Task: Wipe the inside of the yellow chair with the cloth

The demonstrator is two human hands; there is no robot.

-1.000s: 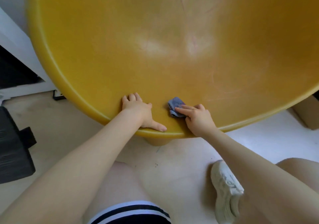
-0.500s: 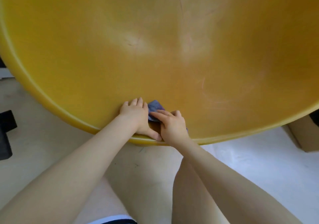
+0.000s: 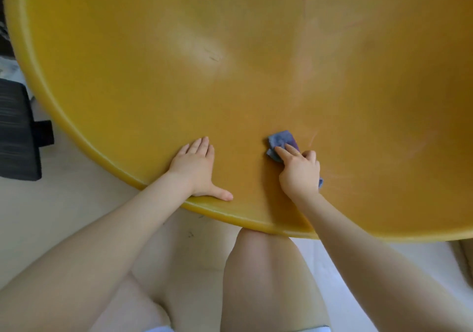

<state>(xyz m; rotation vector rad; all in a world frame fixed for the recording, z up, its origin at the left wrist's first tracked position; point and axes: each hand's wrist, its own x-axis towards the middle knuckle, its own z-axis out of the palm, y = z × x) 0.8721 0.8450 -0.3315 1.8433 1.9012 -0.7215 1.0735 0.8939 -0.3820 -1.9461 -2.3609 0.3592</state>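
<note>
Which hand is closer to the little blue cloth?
Right. The right hand presses on the blue cloth inside the yellow chair; the left hand lies flat, apart to its left.

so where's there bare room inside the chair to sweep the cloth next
Bare room: the whole upper bowl of the yellow chair beyond both hands, and the stretch right of the cloth. Crowded: the near rim, where the left hand rests flat and the right hand presses the cloth.
</note>
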